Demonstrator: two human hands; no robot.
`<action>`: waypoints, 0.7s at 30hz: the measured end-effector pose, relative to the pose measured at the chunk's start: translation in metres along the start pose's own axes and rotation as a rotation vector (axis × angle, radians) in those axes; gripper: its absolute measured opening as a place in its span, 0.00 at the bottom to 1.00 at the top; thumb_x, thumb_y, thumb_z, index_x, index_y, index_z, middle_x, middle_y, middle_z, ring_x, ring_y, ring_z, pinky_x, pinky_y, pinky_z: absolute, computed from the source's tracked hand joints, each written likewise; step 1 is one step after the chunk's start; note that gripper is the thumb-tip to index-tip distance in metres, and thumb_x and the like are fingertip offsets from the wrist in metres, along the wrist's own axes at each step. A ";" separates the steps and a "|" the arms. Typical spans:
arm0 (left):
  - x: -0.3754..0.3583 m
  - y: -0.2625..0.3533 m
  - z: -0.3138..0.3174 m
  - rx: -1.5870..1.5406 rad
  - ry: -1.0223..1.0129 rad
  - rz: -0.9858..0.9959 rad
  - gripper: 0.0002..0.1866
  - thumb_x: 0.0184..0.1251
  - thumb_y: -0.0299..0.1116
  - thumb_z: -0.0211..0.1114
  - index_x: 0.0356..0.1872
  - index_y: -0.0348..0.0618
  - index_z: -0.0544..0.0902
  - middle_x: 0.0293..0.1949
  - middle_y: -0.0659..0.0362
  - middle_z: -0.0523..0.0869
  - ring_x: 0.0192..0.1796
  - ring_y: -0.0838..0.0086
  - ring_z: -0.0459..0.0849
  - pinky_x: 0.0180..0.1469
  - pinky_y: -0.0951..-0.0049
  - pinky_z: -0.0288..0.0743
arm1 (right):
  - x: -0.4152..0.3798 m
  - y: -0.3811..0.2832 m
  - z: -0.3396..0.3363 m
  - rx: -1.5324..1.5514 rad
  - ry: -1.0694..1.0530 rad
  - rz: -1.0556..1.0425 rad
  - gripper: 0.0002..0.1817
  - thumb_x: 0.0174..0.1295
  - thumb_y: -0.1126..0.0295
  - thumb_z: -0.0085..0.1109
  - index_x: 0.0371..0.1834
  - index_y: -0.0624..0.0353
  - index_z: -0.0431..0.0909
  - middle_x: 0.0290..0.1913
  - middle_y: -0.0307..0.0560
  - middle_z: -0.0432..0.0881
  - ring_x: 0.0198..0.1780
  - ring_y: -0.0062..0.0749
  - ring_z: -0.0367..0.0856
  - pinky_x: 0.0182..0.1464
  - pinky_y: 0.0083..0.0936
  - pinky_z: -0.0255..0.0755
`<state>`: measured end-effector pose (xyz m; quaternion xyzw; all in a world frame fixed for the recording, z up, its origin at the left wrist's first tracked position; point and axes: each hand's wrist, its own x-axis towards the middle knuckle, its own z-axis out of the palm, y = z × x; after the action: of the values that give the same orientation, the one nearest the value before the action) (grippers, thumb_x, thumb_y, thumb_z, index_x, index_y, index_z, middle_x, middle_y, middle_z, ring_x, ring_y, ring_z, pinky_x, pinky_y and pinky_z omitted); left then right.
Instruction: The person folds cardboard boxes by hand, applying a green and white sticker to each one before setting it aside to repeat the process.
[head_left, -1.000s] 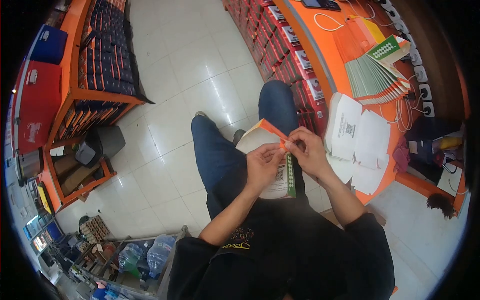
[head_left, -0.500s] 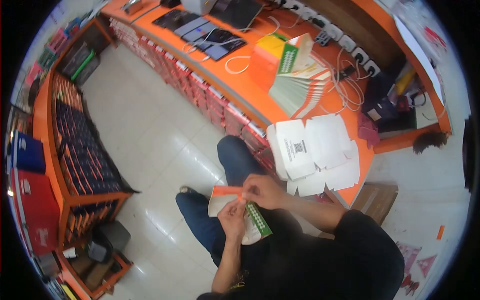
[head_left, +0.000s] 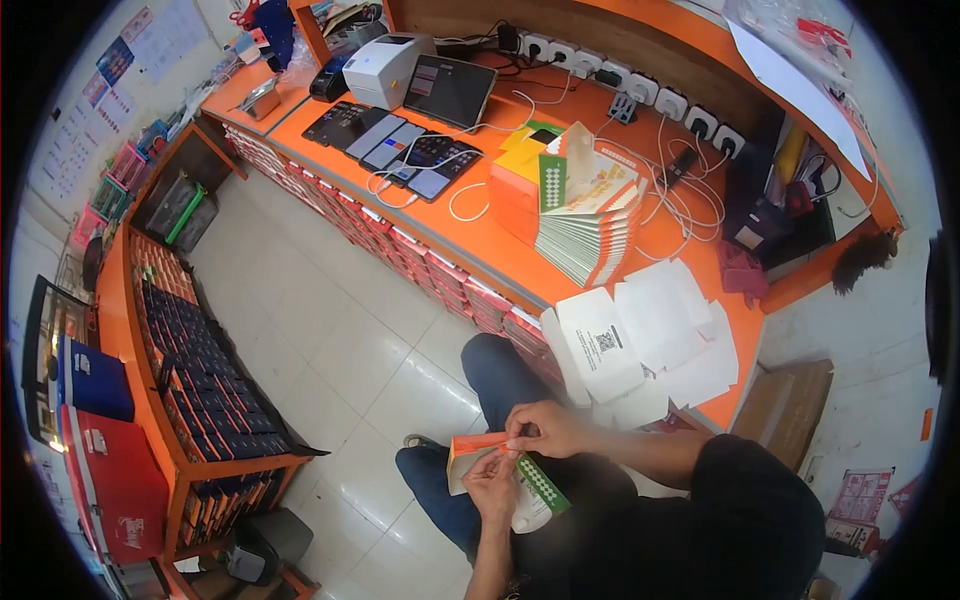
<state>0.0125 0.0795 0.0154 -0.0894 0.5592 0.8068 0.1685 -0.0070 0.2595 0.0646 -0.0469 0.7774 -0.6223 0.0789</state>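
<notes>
Both hands pinch the same folded carton (head_left: 540,487): the left hand (head_left: 489,487) and the right hand (head_left: 546,429) have their fingertips together along its orange edge (head_left: 476,443), though what lies between them is too small to make out. The carton is over the person's lap, its green strip slanting away below the fingers. Over the last second the view has swung toward the counter (head_left: 440,225), while the fingers have stayed at that orange edge, so the work appears to be at the same spot, with no clear advance. Beside the right arm, white cardboard sheets (head_left: 597,345) lie flat on the counter's near end. Beyond them stand a fanned stack of cards (head_left: 590,240) and an orange box (head_left: 513,203); farther along are phones (head_left: 432,183), a screen (head_left: 450,92) and a white printer (head_left: 385,75).
</notes>
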 end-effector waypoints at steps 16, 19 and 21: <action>-0.006 0.005 0.004 0.095 -0.097 0.012 0.09 0.67 0.19 0.68 0.47 0.28 0.84 0.42 0.52 0.89 0.42 0.76 0.87 0.48 0.78 0.80 | -0.006 -0.012 -0.008 -0.135 -0.141 0.036 0.08 0.60 0.71 0.66 0.33 0.64 0.78 0.42 0.51 0.77 0.39 0.40 0.81 0.43 0.33 0.76; -0.004 0.004 0.000 0.068 -0.102 -0.012 0.10 0.67 0.20 0.68 0.48 0.29 0.84 0.42 0.53 0.89 0.43 0.76 0.88 0.48 0.78 0.81 | -0.006 -0.015 -0.002 -0.232 0.000 0.011 0.07 0.60 0.73 0.64 0.35 0.64 0.75 0.41 0.53 0.76 0.42 0.48 0.81 0.47 0.36 0.76; -0.001 -0.007 -0.003 0.007 -0.114 -0.016 0.11 0.68 0.24 0.69 0.49 0.30 0.83 0.43 0.53 0.89 0.45 0.75 0.88 0.49 0.77 0.82 | -0.004 -0.011 0.004 -0.296 -0.045 -0.075 0.07 0.60 0.73 0.64 0.35 0.64 0.75 0.41 0.53 0.76 0.43 0.47 0.80 0.47 0.36 0.76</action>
<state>0.0162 0.0786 0.0081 -0.0470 0.5506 0.8073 0.2069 -0.0026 0.2542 0.0749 -0.1007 0.8564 -0.5022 0.0652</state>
